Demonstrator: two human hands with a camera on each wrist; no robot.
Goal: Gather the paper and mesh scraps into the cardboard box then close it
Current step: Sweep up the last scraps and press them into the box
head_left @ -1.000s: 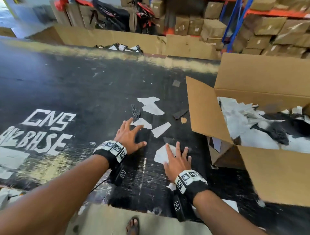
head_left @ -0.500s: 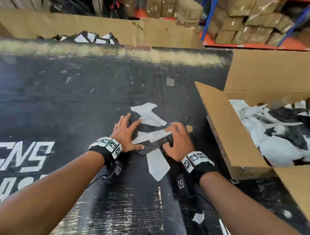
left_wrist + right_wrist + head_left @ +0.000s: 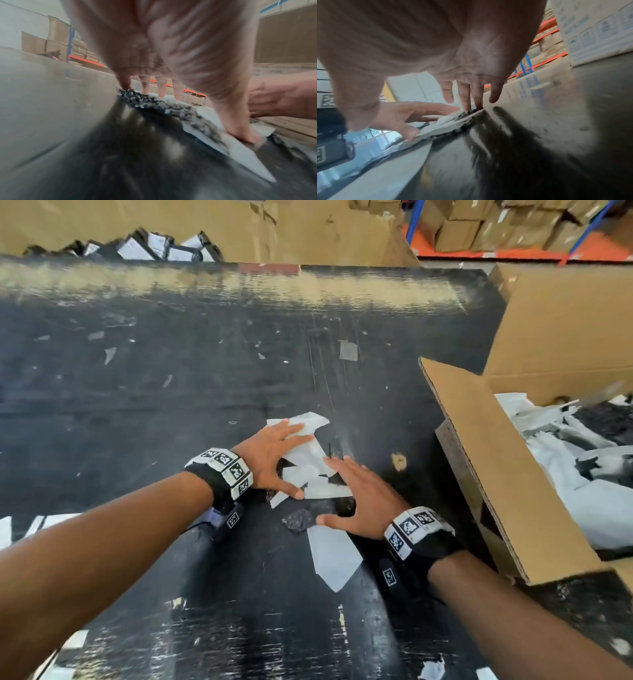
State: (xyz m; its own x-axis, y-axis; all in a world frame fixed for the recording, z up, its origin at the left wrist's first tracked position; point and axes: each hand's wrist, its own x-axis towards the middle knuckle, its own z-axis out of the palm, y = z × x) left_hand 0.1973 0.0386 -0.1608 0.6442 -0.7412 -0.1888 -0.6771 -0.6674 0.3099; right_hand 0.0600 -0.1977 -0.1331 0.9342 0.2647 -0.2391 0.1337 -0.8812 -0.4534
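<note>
Centre frame: left hand (image 3: 270, 457) and right hand (image 3: 359, 501), fingers spread flat, press a heap of white paper and black mesh scraps (image 3: 310, 470). Open brown cardboard box (image 3: 486, 474) at right. Risk: 1 long white paper strip (image 3: 334, 556) near the right thumb may be missed.

- No word or number can be read anywhere;
- left wristband (image 3: 224, 470), well left of the cardboard box (image 3: 496, 474): black-and-white square code markers, no letters;
- right wristband (image 3: 416, 529), just beside the box: the same kind of markers;
- white painted strokes (image 3: 34, 527) on the black table, far left of the box: cut off at the picture's edge, illegible;
- white carton (image 3: 597, 31): blue printed symbols and lines, too blurred to read.
</note>
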